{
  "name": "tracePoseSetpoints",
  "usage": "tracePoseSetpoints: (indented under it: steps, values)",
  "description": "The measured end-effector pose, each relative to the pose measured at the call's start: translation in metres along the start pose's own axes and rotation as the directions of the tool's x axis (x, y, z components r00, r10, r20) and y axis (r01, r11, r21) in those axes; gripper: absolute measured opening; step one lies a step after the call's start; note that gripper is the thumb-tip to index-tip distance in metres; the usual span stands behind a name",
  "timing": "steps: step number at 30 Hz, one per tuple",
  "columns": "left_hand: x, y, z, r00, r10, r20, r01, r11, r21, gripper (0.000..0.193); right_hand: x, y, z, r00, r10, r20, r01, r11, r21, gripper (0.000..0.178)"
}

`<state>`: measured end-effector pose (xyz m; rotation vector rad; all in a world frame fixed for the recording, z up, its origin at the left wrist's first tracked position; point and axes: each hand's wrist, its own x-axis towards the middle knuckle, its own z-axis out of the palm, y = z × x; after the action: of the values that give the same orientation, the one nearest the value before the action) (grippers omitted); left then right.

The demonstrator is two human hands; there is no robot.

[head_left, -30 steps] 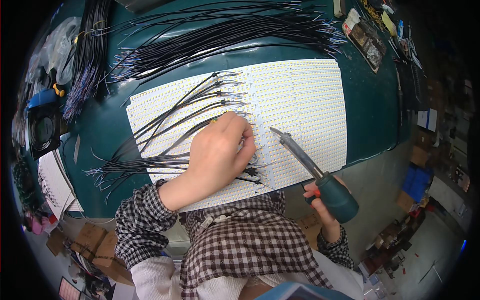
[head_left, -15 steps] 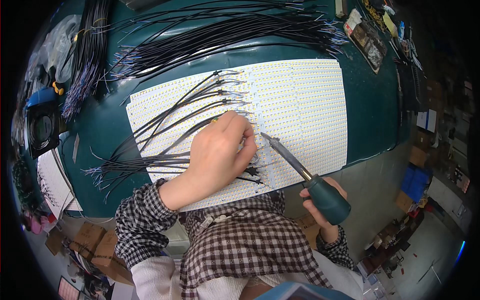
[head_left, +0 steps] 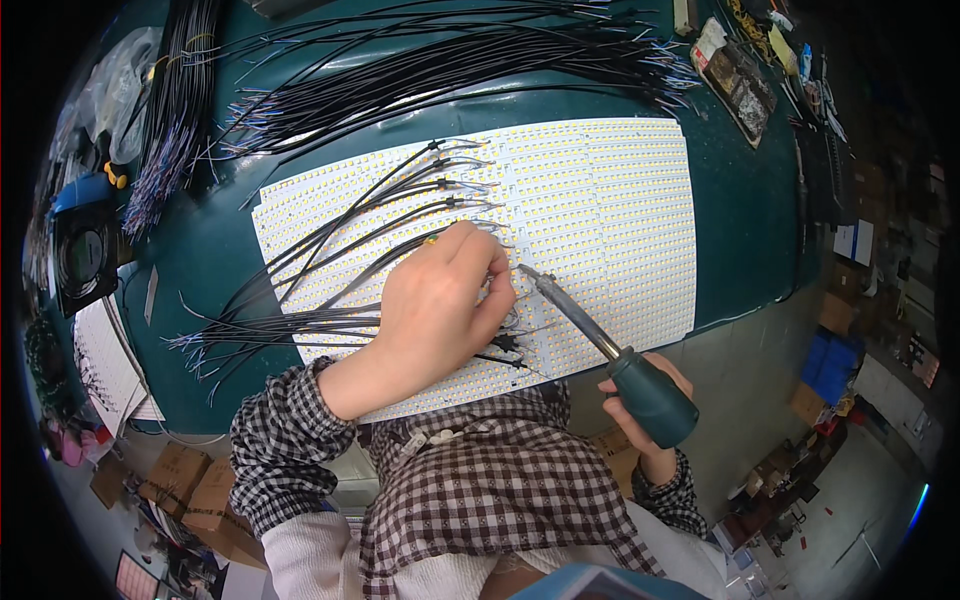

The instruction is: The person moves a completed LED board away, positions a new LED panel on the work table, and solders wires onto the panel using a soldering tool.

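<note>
Clearly the work centres on a white LED panel (head_left: pixel 600 200) lying flat on the dark green bench mat (head_left: pixel 740 260), with thin black wires (head_left: pixel 330 240) fanned across its left half. The left hand (head_left: pixel 440 300) rests palm-down on the panel, fingers curled and pinched together at their tips; it seems to hold a wire end down against a pad, though the fingers hide the contact itself. The right hand (head_left: pixel 650 385) is wrapped tight round the teal handle of a soldering iron (head_left: pixel 600 345), whose metal tip slants up to meet the panel just beside the left fingertips.

Such wires are light and limp, so they would spring away unless pinned close to the bare end. By its look the panel is thin and flexible, its tiny parts fragile, best pressed flat rather than lifted. Only the iron's insulated handle is safe to grasp, well apart from the hot shaft.
</note>
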<state>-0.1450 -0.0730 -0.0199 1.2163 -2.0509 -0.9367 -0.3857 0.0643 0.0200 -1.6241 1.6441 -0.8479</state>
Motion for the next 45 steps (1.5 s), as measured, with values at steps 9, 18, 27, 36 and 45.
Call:
tracePoseSetpoints:
  steps: [9, 18, 27, 36, 45]
  values:
    - [0.001, 0.001, 0.0, 1.0, 0.005, -0.003, -0.005, 1.0, 0.006, 0.016, 0.0, 0.0, 0.0, 1.0, 0.002, 0.006, -0.002, 1.0, 0.008, 0.026]
    - [0.001, 0.001, -0.001, 1.0, -0.001, 0.001, 0.001, 1.0, 0.021, 0.016, -0.008, 0.011, -0.005, 0.999, 0.019, 0.039, -0.022, 0.997, 0.08, 0.033]
    - [0.001, 0.001, -0.001, 1.0, 0.002, 0.005, -0.002, 1.0, 0.017, 0.016, -0.021, 0.02, 0.0, 0.967, 0.256, -0.007, -0.228, 0.873, 0.43, 0.032]
    - [-0.018, 0.016, -0.029, 0.98, 0.191, 0.058, -0.199, 0.965, 0.17, 0.019, -0.018, 0.021, -0.006, 0.962, 0.271, -0.034, -0.226, 0.859, 0.459, 0.026]
    - [-0.01, 0.011, -0.013, 0.994, 0.089, 0.055, -0.085, 0.993, -0.079, 0.012, -0.021, 0.023, -0.016, 0.967, 0.241, 0.08, -0.252, 0.873, 0.416, 0.033]
